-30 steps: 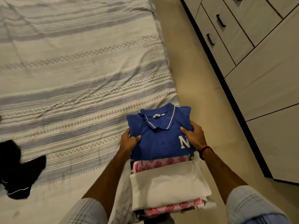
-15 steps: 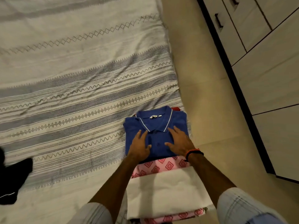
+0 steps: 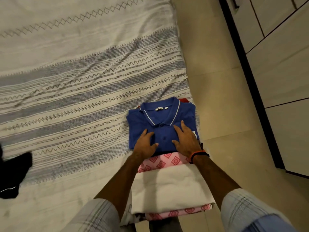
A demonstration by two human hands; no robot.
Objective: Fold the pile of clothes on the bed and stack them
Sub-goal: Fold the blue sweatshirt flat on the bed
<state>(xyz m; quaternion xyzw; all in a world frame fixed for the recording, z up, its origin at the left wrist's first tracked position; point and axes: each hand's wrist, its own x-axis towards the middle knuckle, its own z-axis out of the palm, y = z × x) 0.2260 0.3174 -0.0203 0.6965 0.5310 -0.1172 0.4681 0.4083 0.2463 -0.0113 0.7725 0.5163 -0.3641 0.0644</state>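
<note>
A folded blue polo shirt (image 3: 160, 118) lies at the bed's right edge, on top of a stack whose red garment (image 3: 184, 99) peeks out behind it. My left hand (image 3: 145, 144) and my right hand (image 3: 186, 138) press flat on the shirt's front, fingers spread. Nearer to me sits a second stack: a folded white cloth (image 3: 168, 188) on a pink patterned garment (image 3: 165, 160). A black garment (image 3: 11, 174) lies unfolded at the left edge of the view.
The striped grey-and-cream bedsheet (image 3: 75, 81) covers the bed. Beige floor (image 3: 225, 101) runs along the bed's right side. Pale cabinets with dark trim (image 3: 275, 56) line the far right.
The blue polo went from held in both hands to lying down on the stack at the bed's edge. My hands have let go and now press flat on it.
</note>
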